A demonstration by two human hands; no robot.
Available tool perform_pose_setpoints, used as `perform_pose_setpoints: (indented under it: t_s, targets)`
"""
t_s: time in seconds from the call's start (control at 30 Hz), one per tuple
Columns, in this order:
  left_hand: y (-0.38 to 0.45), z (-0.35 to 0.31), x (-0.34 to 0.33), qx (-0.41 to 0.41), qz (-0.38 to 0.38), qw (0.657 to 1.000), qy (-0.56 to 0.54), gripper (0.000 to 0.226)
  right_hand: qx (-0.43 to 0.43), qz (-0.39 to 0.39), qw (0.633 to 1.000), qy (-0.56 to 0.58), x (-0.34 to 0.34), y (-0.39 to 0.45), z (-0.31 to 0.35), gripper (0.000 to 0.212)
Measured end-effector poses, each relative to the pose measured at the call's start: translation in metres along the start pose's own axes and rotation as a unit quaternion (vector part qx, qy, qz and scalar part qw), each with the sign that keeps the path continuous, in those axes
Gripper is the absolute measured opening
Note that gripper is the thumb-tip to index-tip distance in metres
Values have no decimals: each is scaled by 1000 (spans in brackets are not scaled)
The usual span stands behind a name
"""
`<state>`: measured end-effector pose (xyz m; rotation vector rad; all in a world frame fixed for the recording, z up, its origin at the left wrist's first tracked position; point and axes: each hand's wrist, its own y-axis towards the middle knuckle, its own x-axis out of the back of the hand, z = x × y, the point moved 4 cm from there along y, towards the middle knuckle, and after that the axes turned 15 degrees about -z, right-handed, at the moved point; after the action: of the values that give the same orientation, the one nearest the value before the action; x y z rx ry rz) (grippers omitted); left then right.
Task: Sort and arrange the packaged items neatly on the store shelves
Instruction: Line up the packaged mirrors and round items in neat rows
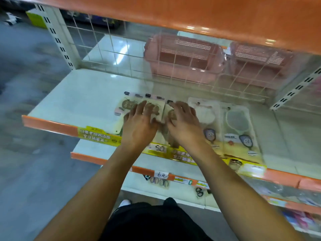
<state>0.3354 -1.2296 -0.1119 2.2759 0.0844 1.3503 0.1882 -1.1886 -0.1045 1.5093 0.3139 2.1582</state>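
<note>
Several flat packaged items lie side by side on the white shelf [69, 94]. On the left are cream packs with round brown items [127, 104]; my left hand [139, 124] lies flat on them, fingers spread. My right hand [184, 122] rests palm down on the neighbouring cream pack [171, 113], fingers apart. To the right lie a pack with a white item [206, 112] and a pack with a pale green round item [238, 129]. Both hands press on the packs without gripping them.
An orange shelf [208, 18] hangs overhead. A wire grid back panel [107, 49] stands behind, with pink baskets [184, 56] beyond it. Yellow price strips [93, 136] line the shelf's front edge. Lower shelves hold small packs [159, 182]. Grey floor lies to the left.
</note>
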Motion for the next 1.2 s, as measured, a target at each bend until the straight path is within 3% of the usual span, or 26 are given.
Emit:
perform_pose_setpoints:
  t_s: [0.17,0.4,0.7,1.2]
  targets:
    - [19,53,11,-28,4,999,-18,50,-45,7,999,-21,-32,-4,38,49]
    - [30,78,8,-65,46,996,-50,50,-70,10,996,-62,-39,-13,42,46]
    - [33,80,-2,-117,64,988,-79,37,-66,-17,996,-62,-49,-13,36,34]
    - [39,77,-5,-95,69,989,-93,17,-75,-47,996,-13,-51,-10,31,27]
